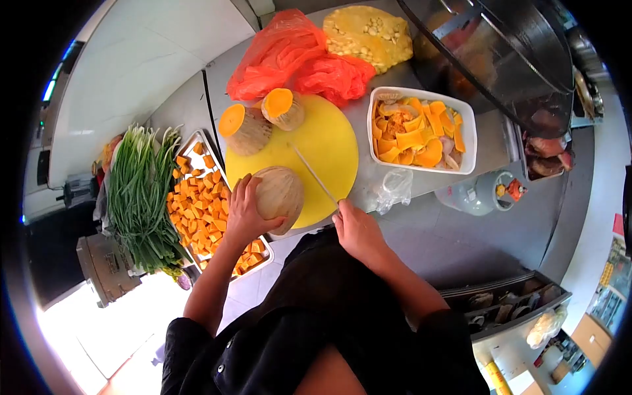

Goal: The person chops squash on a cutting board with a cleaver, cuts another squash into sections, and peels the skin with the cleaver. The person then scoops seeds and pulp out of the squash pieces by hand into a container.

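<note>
My left hand point(249, 214) is wrapped over the left side of a pale squash piece point(282, 197) at the lower left of the round yellow cutting board point(339, 148). In my right hand point(357, 227), at the board's lower right edge, is the handle of a knife point(315, 172). The blade points up and left across the board, apart from the squash. Two more squash pieces with orange cut faces, one larger point(247, 131) and one smaller point(284, 110), stand at the board's upper left.
A tray of orange cubes point(263, 258) and green onions point(139, 197) lie left. Behind the board are a red plastic bag point(283, 52) and a yellow bag point(368, 36). A white tub point(421, 167) of squash scraps and a clear bag point(396, 187) are right.
</note>
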The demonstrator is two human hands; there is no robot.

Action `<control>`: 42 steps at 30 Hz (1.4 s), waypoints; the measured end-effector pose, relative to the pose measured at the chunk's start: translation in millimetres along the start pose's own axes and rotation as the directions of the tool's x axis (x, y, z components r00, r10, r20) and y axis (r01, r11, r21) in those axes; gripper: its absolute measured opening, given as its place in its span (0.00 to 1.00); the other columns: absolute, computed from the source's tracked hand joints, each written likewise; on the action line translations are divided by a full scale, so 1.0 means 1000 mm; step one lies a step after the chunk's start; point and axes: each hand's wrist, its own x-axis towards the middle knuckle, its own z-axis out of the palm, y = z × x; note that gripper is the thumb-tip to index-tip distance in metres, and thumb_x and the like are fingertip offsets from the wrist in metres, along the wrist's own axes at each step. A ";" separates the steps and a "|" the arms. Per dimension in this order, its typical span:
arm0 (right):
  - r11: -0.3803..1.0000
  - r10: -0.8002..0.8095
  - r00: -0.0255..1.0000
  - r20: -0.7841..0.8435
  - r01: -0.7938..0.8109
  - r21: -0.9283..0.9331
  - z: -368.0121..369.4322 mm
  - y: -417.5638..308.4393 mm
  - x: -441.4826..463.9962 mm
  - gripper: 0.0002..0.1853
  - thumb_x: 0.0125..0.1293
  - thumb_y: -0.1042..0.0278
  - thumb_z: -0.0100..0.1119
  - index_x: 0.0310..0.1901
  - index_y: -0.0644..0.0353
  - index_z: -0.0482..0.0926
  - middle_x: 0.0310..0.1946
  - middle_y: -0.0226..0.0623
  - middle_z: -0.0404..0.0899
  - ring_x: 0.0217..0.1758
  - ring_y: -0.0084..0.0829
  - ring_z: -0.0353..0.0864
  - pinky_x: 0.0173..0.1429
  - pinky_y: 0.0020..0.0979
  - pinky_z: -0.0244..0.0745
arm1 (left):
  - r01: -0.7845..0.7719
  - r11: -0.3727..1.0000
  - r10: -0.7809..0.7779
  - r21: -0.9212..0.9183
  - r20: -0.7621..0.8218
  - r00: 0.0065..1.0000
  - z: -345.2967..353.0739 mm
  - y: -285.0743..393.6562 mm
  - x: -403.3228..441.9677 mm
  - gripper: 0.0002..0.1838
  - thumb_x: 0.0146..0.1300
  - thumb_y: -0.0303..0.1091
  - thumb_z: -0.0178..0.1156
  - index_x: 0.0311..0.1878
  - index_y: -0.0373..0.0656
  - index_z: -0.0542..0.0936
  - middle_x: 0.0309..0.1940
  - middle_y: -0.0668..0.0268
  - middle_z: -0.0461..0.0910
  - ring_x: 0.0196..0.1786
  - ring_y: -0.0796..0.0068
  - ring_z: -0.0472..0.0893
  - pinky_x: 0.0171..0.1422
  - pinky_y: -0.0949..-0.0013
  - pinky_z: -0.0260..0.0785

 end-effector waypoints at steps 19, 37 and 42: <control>0.955 0.049 0.974 0.221 0.019 -0.295 -0.043 -0.075 -0.002 0.08 0.70 0.72 0.54 0.47 0.65 0.70 0.26 0.51 0.81 0.25 0.47 0.86 0.27 0.41 0.82 | -0.037 0.999 0.037 -0.002 -0.027 0.999 0.004 0.007 0.010 0.58 0.35 0.52 0.82 0.72 0.42 0.67 0.70 0.45 0.67 0.73 0.41 0.65 0.78 0.43 0.56; 0.977 0.111 0.944 0.312 -0.046 -0.209 0.003 -0.033 0.085 0.10 0.73 0.70 0.43 0.49 0.67 0.69 0.30 0.60 0.83 0.35 0.61 0.85 0.40 0.58 0.78 | -0.051 0.998 0.054 0.044 -0.080 0.995 0.012 0.023 0.020 0.55 0.37 0.58 0.79 0.69 0.39 0.71 0.69 0.45 0.67 0.72 0.38 0.64 0.73 0.36 0.56; 0.968 0.149 0.927 0.345 -0.067 -0.240 0.057 0.016 0.087 0.12 0.76 0.66 0.40 0.53 0.63 0.67 0.36 0.61 0.82 0.40 0.63 0.84 0.44 0.60 0.77 | -0.095 0.995 0.098 0.025 -0.116 0.988 0.018 0.019 0.010 0.55 0.38 0.58 0.79 0.70 0.41 0.71 0.70 0.45 0.67 0.72 0.36 0.64 0.73 0.34 0.55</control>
